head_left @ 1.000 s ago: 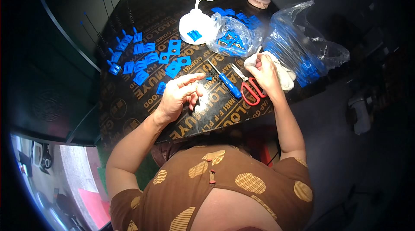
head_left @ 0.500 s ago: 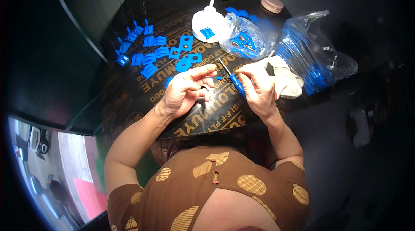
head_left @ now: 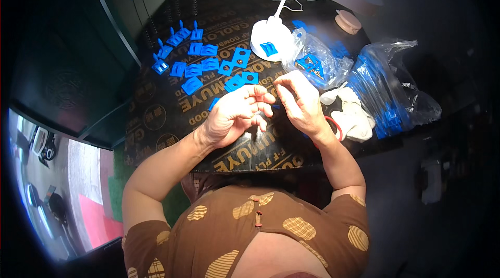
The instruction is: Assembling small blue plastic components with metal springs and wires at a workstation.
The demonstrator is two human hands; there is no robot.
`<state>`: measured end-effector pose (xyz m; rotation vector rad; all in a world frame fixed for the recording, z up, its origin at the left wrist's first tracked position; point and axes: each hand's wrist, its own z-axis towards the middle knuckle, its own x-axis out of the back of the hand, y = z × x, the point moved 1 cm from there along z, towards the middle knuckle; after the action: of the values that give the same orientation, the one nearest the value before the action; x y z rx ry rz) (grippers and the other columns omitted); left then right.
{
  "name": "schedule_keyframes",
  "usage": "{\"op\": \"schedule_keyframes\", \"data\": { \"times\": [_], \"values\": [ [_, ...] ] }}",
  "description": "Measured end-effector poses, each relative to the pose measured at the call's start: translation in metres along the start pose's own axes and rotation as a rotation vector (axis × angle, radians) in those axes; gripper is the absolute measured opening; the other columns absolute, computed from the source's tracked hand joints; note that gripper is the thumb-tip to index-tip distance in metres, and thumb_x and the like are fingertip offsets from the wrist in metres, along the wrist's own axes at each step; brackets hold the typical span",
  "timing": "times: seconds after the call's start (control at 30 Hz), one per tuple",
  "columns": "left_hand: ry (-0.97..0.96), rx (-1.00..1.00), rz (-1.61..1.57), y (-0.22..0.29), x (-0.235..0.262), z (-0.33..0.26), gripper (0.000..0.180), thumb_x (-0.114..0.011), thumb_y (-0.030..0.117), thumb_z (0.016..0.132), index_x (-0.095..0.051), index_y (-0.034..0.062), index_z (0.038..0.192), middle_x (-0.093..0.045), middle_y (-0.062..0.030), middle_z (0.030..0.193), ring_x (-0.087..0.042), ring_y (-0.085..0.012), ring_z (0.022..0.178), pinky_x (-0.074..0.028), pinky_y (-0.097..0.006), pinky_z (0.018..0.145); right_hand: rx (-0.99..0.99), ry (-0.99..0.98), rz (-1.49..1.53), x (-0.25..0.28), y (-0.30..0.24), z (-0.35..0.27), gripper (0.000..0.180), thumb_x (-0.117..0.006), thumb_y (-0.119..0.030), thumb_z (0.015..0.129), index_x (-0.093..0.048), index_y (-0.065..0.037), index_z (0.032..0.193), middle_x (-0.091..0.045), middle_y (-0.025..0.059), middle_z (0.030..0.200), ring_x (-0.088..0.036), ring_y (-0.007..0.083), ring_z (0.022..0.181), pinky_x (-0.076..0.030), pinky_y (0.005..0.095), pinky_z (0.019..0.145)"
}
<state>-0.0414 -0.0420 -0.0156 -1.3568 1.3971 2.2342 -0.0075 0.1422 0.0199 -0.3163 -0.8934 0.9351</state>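
Above the near part of the table, my left hand (head_left: 234,114) is held palm partly up. Its fingers curl toward the thumb, and anything pinched there is too small to see. Close on its right, my right hand (head_left: 301,105) has thumb and forefinger pressed together at the tips; what they hold is hidden. The fingertips of the two hands nearly meet. Behind my left hand lie flat blue plastic pieces with round holes (head_left: 241,58). Farther left are blue plastic clips (head_left: 193,70), several of them with upright pointed tips (head_left: 163,49).
A white lamp base (head_left: 263,32) carries a blue piece (head_left: 269,49). Right of it are an open plastic bag (head_left: 341,70) of blue parts, a larger clear bag (head_left: 383,83), a white cloth (head_left: 357,116) and a red loop (head_left: 337,126). A pink round case (head_left: 348,22) sits behind.
The blue-handled, thin-shafted tool that showed beside my right hand is now out of sight. My right hand has come closer to my left. The view has shifted, moving the table rightward.
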Motion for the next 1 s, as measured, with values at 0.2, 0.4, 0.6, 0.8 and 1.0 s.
{"op": "schedule_keyframes", "data": {
  "times": [0.2, 0.4, 0.6, 0.8, 1.0],
  "values": [
    [0.025, 0.031, 0.003, 0.002, -0.006, 0.003, 0.051, -0.063, 0.005, 0.078, -0.043, -0.0019, 0.124, -0.054, -0.0168, 0.117, -0.057, -0.0252, 0.096, -0.053, -0.038, 0.075, -0.022, -0.015, 0.054, -0.001, 0.005, -0.008, 0.011, -0.059, 0.0, 0.084, -0.059, 0.002, 0.095, -0.059, 0.0141, 0.084, -0.061, 0.0271, 0.074, -0.049, 0.034, 0.067],
    [0.042, 0.047, 0.075, 0.004, -0.016, 0.0, 0.06, -0.056, 0.001, 0.076, -0.035, 0.0005, 0.132, -0.053, -0.0156, 0.111, -0.058, -0.0208, 0.09, -0.053, -0.035, 0.074, -0.309, -0.04, 0.406, -0.008, 0.007, -0.015, 0.015, -0.06, -0.006, 0.088, -0.061, 0.003, 0.099, -0.063, 0.0109, 0.088, -0.063, 0.0168, 0.079, -0.05, 0.0277, 0.071],
    [-0.023, 0.086, 0.111, -0.002, -0.021, 0.0, 0.072, -0.058, 0.001, 0.077, -0.028, 0.0038, 0.142, -0.052, -0.0157, 0.111, -0.057, -0.0215, 0.089, -0.053, -0.034, 0.073, -0.491, 0.009, 0.72, -0.008, 0.008, -0.02, 0.013, -0.061, -0.01, 0.092, -0.061, 0.0, 0.099, -0.062, 0.0009, 0.087, -0.056, 0.0062, 0.079, -0.047, 0.022, 0.072],
    [-0.082, 0.113, 0.087, -0.003, -0.023, -0.002, 0.08, -0.054, 0.0, 0.077, -0.019, 0.0073, 0.148, -0.051, -0.0166, 0.114, -0.058, -0.0219, 0.091, -0.053, -0.033, 0.074, -0.569, 0.027, 0.788, -0.006, 0.005, -0.018, 0.014, -0.063, -0.013, 0.09, -0.063, 0.001, 0.095, -0.062, 0.0011, 0.08, -0.053, 0.0035, 0.071, -0.044, 0.0191, 0.065],
    [-0.099, 0.133, 0.093, -0.007, -0.018, -0.001, 0.086, -0.055, -0.002, 0.075, -0.015, 0.0144, 0.15, -0.052, -0.021, 0.111, -0.06, -0.0249, 0.087, -0.055, -0.038, 0.072, -0.589, 0.043, 0.803, -0.006, 0.005, -0.019, 0.014, -0.063, -0.014, 0.09, -0.063, 0.0, 0.094, -0.061, -0.0004, 0.078, -0.051, 0.0024, 0.068, -0.042, 0.0182, 0.062]
  ]
}}
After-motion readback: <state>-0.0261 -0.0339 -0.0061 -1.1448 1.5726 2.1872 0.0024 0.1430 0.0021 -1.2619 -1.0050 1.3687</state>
